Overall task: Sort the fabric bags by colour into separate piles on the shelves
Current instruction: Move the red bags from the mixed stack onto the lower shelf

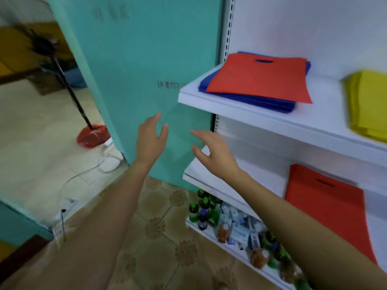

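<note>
A white shelving unit fills the view from one to five o'clock. Its upper shelf [240, 107], at two o'clock, carries a single red fabric bag [259, 78] lying flat on a stack of blue fabric bags [251, 100]. At three o'clock on the same shelf, apart from that stack, lies a pile of yellow fabric bags [368, 103], cut off by the frame edge. The middle shelf [209, 174] holds a pile of red fabric bags [326, 210] at four o'clock. The bottom shelf [211, 235], at five o'clock, is crowded with green-capped bottles [204, 208] and small packets [240, 233]. A teal wall panel [136, 59] stands at twelve o'clock, just left of the shelves. At ten o'clock a standing fan [71, 88] rises from a red base [92, 136], and a white cable [88, 174] trails over the pale floor. Brown patterned floor tiles [167, 237] lie at six o'clock.

Both bare arms reach up from the bottom of the frame. The left hand [151, 139] is held in front of the teal panel, fingers spread and straight, holding nothing. The right hand [211, 151], at its three o'clock, is near the front corner of the middle shelf, fingers spread loosely, thumb apart, gripping nothing. Neither hand touches a bag.
</note>
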### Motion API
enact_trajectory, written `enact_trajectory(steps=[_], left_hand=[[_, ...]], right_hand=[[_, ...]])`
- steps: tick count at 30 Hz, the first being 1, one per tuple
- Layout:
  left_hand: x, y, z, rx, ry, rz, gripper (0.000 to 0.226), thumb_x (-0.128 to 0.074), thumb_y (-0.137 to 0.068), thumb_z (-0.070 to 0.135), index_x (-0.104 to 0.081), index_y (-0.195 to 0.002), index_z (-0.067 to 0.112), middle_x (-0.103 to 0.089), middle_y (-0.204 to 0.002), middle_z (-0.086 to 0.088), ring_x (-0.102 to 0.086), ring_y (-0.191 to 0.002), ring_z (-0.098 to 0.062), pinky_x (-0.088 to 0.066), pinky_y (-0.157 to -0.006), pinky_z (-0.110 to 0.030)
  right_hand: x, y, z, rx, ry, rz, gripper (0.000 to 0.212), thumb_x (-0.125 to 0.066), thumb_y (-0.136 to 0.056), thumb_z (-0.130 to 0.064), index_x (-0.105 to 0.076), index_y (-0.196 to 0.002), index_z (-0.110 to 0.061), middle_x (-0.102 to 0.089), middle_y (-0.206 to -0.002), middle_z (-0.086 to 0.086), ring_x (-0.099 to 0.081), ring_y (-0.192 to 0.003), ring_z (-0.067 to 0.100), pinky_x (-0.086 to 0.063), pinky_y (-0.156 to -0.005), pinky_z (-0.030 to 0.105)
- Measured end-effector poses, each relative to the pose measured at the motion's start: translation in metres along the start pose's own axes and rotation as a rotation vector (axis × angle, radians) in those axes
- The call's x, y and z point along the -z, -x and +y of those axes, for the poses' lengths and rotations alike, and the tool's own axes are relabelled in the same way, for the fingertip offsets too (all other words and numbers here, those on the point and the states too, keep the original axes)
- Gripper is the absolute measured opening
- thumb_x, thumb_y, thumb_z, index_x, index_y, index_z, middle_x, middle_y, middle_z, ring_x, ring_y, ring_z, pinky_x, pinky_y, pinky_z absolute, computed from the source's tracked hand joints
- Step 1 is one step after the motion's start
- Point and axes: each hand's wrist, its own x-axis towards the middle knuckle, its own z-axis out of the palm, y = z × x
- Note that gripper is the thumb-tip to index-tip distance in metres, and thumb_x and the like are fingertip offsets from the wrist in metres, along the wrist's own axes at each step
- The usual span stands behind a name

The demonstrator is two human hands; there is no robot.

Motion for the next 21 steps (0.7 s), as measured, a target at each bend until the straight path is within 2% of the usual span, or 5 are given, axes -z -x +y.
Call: enact_trajectory(steps=[4, 8, 10, 15, 21], left_hand=[[0.008, -0.08, 0.035, -0.143, 0.045, 0.071, 0.044, -0.047, -0.087, 0.024, -0.055, -0.121, -0.002, -0.059, -0.116, -0.021, -0.058, -0.1, -0.036, -0.043, -0.093, -0.041], [-0.011, -0.151, 0.067, -0.252, 0.073, 0.03, 0.042, -0.049, -0.091, 0.021, -0.049, -0.128, 0.001, -0.054, -0.127, -0.017, -0.053, -0.109, -0.034, -0.04, -0.098, -0.041], [-0.027, -0.177, 0.084, -0.279, 0.093, -0.013, 0.04, -0.05, -0.094, 0.019, -0.048, -0.13, 0.004, -0.052, -0.13, -0.015, -0.051, -0.112, -0.033, -0.038, -0.1, -0.039], [-0.077, -0.223, 0.112, -0.377, 0.094, -0.196, 0.043, -0.05, -0.094, 0.02, -0.044, -0.134, 0.006, -0.049, -0.133, -0.014, -0.049, -0.115, -0.032, -0.037, -0.101, -0.038], [-0.144, -0.257, 0.125, -0.348, -0.053, -0.469, 0.052, -0.053, -0.091, 0.033, -0.043, -0.135, 0.005, -0.047, -0.137, -0.016, -0.044, -0.126, -0.03, -0.032, -0.105, -0.033]], right_hand=[[0.04, -0.074, -0.003, 0.101, 0.05, 0.157, 0.042, -0.047, -0.086, -0.029, -0.06, -0.119, -0.005, -0.064, -0.114, 0.01, -0.058, -0.101, 0.028, -0.028, -0.088, 0.014], [0.097, -0.134, 0.016, 0.038, 0.018, 0.329, 0.037, -0.053, -0.086, -0.02, -0.058, -0.121, -0.01, -0.062, -0.111, 0.006, -0.053, -0.091, 0.016, -0.036, -0.088, 0.021], [0.128, -0.154, 0.035, -0.028, 0.043, 0.398, 0.035, -0.056, -0.088, -0.016, -0.056, -0.124, -0.013, -0.06, -0.116, 0.004, -0.05, -0.089, 0.011, -0.039, -0.088, 0.023], [0.187, -0.169, 0.092, -0.304, 0.196, 0.47, 0.036, -0.056, -0.089, -0.019, -0.055, -0.125, -0.019, -0.059, -0.12, 0.002, -0.051, -0.088, 0.011, -0.033, -0.073, 0.016], [0.197, -0.142, 0.144, -0.612, 0.319, 0.408, 0.037, -0.062, -0.086, -0.018, -0.059, -0.122, -0.012, -0.059, -0.125, 0.012, -0.054, -0.111, 0.03, -0.036, -0.094, 0.03]])
